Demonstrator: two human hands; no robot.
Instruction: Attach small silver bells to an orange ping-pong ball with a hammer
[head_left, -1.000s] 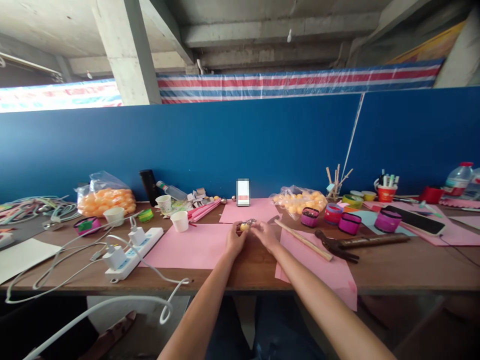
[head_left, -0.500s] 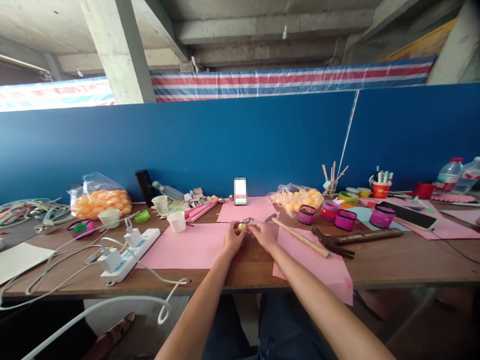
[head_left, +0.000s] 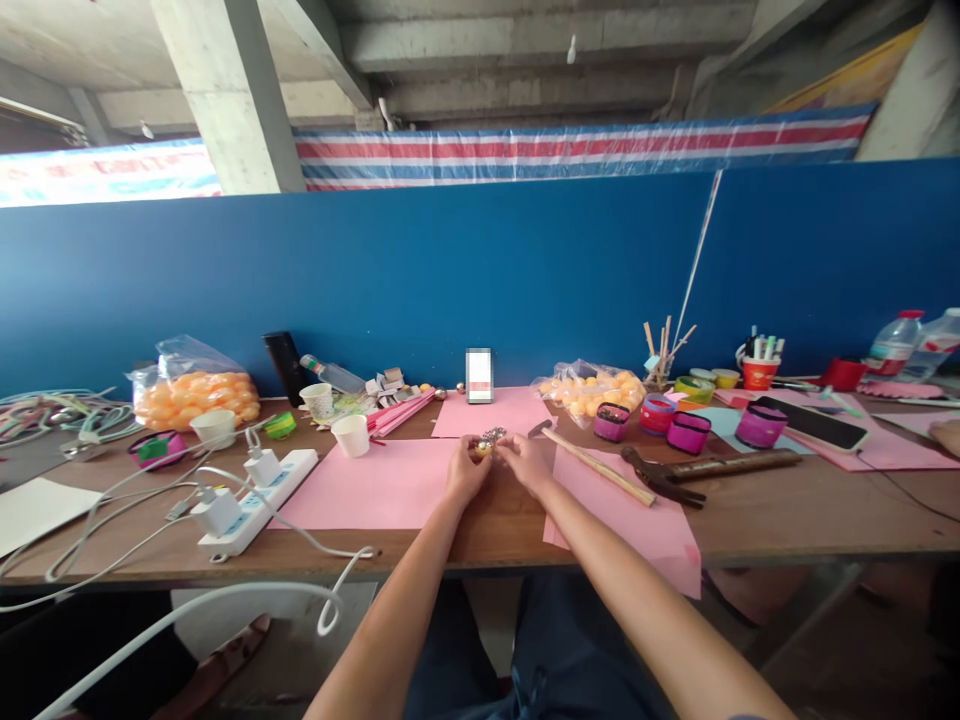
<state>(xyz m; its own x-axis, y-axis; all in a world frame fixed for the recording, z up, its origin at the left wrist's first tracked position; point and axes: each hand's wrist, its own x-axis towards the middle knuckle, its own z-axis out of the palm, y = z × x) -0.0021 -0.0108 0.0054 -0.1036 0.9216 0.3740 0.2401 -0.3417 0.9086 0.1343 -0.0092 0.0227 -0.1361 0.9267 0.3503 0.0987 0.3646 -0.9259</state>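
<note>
My left hand (head_left: 466,470) is closed around a small yellow ball (head_left: 484,449) with a shiny top, held low over the brown table. Just beyond it lies a small cluster of shiny silver pieces (head_left: 493,434), too small to name. My right hand (head_left: 528,465) is beside the ball, thumb and fingers pinched together at the silver pieces; whatever is between the fingertips is too small to make out. Pink paper sheets (head_left: 375,485) lie on both sides of my hands. A light wooden-handled hammer (head_left: 600,466) rests right of my right hand.
A claw hammer (head_left: 667,475) lies further right, near several purple bands (head_left: 688,434). On the left stand a power strip (head_left: 259,505) with looping white cables and a paper cup (head_left: 351,436). A phone (head_left: 480,378) stands ahead. Another person's hand (head_left: 946,434) shows at the right edge.
The view has tipped slightly, so the table sits a little higher. My hands keep nearly the same pose around the ball. Another person's hand has come in at the right edge.
</note>
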